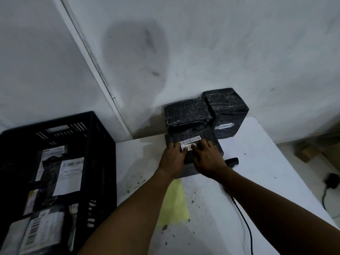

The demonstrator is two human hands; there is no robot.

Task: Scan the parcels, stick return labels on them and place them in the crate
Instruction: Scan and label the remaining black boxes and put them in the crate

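Observation:
A black-wrapped parcel [211, 142] lies on the white table [257, 162], a barcode sticker [190, 140] on its top. Just below the barcode sits a white return label [185, 147] with handwriting. My left hand [172, 159] and my right hand [207, 159] lie flat on the parcel, fingers pressing on the label from both sides. Behind it, against the wall, stand two more black parcels, one flat [187, 112] and one taller [227, 109] with a barcode. The black crate [103, 144] stands at the left, holding several labelled parcels.
A black handheld scanner [232, 161] lies on the table just right of my right hand, its cable [244, 221] trailing toward me. A yellow sheet [173, 201] lies under my left forearm. Cardboard and a plug lie on the floor at the right.

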